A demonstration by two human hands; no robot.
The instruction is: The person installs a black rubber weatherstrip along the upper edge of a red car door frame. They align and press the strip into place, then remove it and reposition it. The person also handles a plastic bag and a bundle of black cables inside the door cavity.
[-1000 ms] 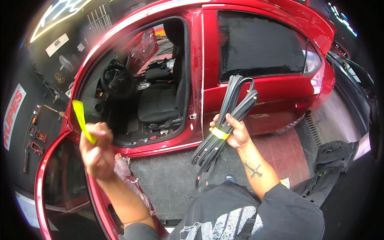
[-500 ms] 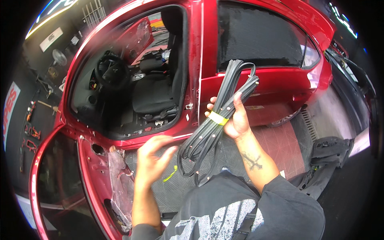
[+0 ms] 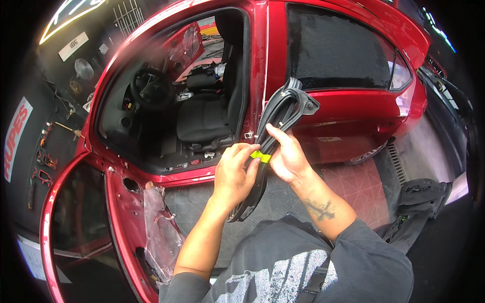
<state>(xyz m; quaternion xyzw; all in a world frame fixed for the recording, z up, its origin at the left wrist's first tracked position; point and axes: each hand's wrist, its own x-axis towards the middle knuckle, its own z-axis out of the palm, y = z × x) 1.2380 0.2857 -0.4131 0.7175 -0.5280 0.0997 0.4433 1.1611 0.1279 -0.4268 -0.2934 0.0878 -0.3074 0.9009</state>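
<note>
A folded bundle of black rubber weatherstrip [image 3: 273, 118], with small light clips along it, hangs slantwise before me. A band of yellow tape [image 3: 261, 157] wraps its middle. My right hand [image 3: 288, 157] is closed around the bundle from the right, thumb lying along the top. My left hand [image 3: 235, 171] is at the left side of the band, its thumb and fingertips closed on the tape's edge. The lower loops pass partly behind my left hand. A dark flared end piece [image 3: 309, 105] sticks out at the bundle's upper right.
A red car [image 3: 348, 113] stands in front of me, its front door [image 3: 118, 222] swung open at the left with torn clear plastic film [image 3: 160, 227] on it. A black seat [image 3: 207, 118] shows inside. Dark trim parts [image 3: 422, 197] lie at the right. Tools hang on the left wall.
My left hand has come rightward and up from beside the bundle onto the yellow tape. The bundle has turned more upright, bringing its flared end into sight. The view has shifted slightly.
</note>
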